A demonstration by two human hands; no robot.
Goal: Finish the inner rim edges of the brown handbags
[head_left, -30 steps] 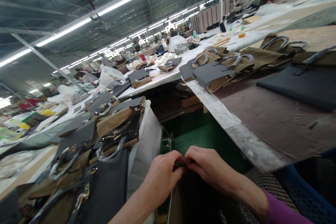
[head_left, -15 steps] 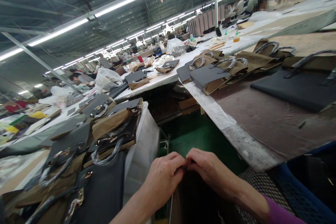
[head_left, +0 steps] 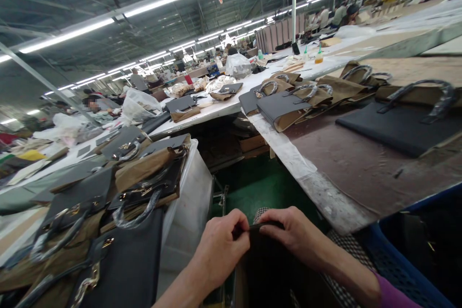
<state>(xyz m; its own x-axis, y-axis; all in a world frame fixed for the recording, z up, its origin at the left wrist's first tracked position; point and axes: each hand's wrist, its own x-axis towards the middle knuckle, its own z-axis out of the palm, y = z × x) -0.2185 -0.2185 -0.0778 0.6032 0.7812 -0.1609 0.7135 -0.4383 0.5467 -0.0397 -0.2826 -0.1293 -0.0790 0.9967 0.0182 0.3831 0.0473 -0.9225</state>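
Note:
A dark bag piece [head_left: 274, 264] hangs upright in front of me at the bottom centre, its top edge between my hands. My left hand [head_left: 225, 240] pinches the left end of that edge. My right hand [head_left: 290, 231] grips the edge a little to the right, thumb on the near side and fingers over the top. A gap separates the two hands. The lower part of the dark piece is in deep shadow, and its shape is hard to make out.
Black bags with wrapped handles [head_left: 126, 250] are piled on a white bin [head_left: 191, 192] at the left. More bags [head_left: 288, 106] lie on the brown-topped table [head_left: 346, 168] at the right. A blue basket [head_left: 404, 260] stands at lower right. People work far behind.
My hands have moved apart along the edge, my right hand shifting rightward. More of the dark edge shows between them. The view has shifted slightly.

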